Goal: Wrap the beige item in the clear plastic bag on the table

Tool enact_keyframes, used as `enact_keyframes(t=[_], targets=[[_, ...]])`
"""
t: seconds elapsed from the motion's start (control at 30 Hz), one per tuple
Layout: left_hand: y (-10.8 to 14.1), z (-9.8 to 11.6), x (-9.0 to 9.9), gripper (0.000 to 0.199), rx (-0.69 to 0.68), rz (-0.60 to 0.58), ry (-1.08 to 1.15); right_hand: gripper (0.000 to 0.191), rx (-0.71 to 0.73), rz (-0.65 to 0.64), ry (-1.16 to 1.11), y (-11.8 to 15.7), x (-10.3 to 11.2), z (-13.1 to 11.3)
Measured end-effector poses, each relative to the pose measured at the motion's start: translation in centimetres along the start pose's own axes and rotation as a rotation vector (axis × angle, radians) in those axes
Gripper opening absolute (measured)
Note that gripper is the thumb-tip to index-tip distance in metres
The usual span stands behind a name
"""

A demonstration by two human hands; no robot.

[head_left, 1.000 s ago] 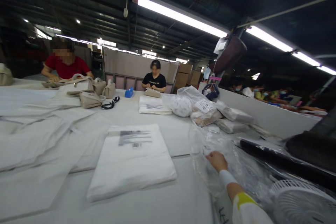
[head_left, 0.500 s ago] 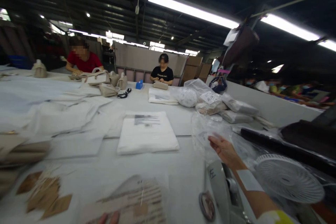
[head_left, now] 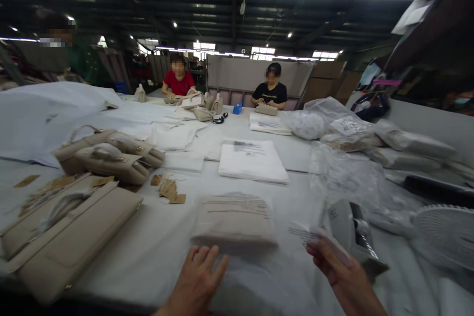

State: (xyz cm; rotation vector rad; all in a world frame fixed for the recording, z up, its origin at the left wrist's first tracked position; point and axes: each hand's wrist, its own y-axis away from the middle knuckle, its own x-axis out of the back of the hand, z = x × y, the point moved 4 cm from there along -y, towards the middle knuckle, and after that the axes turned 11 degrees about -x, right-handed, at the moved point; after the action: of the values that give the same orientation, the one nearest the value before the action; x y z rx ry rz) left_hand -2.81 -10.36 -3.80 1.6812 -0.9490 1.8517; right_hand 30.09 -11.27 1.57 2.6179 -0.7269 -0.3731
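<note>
A beige handbag in a clear printed plastic bag (head_left: pixel 235 219) lies on the white table in front of me. My left hand (head_left: pixel 200 276) rests at its near edge, fingers spread, on the loose plastic. To the right, my right hand (head_left: pixel 335 261) pinches a clear plastic piece with dark print (head_left: pixel 305 234). Just beyond that hand stands a grey tape dispenser (head_left: pixel 350 229). A stack of white printed bags (head_left: pixel 252 160) lies behind the wrapped handbag.
Beige handbags (head_left: pixel 77 237) and brown tags (head_left: pixel 168 188) lie at the left. Clear plastic bags (head_left: pixel 344 173) and a white fan (head_left: pixel 444 229) are at the right. Two people sit across the table; another person is at the far left.
The view has turned left. My right hand has come back from the clear bags and now holds the printed plastic piece. My left hand shows more fully, beside the wrapped handbag.
</note>
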Motion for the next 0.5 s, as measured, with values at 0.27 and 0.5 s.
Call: enact_keyframes(t=[0.27,0.5], targets=[[-2.6,-3.0,7.0,0.027,0.207,0.117,0.571,0.052,0.039,0.113,-0.195,5.9,0.1,0.3],[-3.9,-3.8,9.8,0.032,0.181,0.13,0.51,0.04,0.615,0.191,0.23,10.0,-3.1,-2.1]])
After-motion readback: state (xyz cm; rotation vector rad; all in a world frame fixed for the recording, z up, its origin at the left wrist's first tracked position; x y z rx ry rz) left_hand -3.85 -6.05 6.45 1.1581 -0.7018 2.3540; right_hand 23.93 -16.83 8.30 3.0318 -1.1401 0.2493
